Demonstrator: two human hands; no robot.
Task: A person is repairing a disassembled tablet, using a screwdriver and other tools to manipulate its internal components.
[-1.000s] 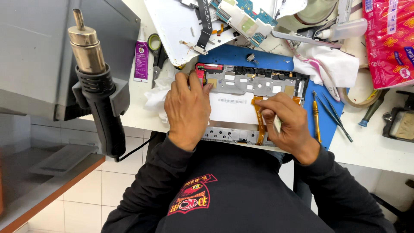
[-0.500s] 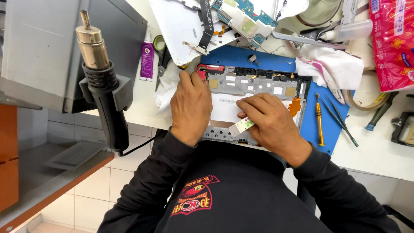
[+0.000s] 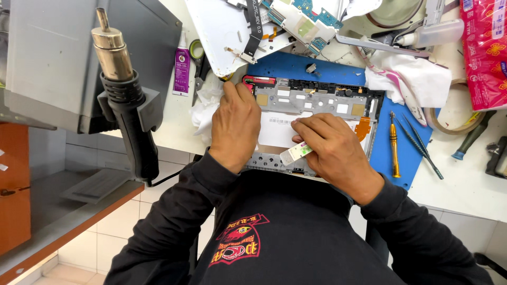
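An opened tablet frame (image 3: 317,100) with a white panel (image 3: 274,134) lies on a blue mat (image 3: 296,66) at the table's near edge. My left hand (image 3: 235,124) rests flat on the frame's left side, fingers closed, pressing it down. My right hand (image 3: 330,150) lies over the frame's lower right and pinches a small flat white tool (image 3: 296,154) whose end points left along the frame's bottom edge. An orange flex cable (image 3: 363,126) shows just beyond my right knuckles.
A hot-air gun (image 3: 127,95) stands in a holder on a grey station (image 3: 58,58) at left. A yellow screwdriver (image 3: 393,142) and tweezers (image 3: 420,145) lie right of the frame. A white back cover (image 3: 222,31), circuit boards (image 3: 306,16), tissues (image 3: 203,113), a cloth (image 3: 412,79) and a red pack (image 3: 483,47) crowd the table.
My right hand has let go of the orange cable, moved left and down across the frame, and now holds the white flat tool. My left hand has stayed on the frame's left side.
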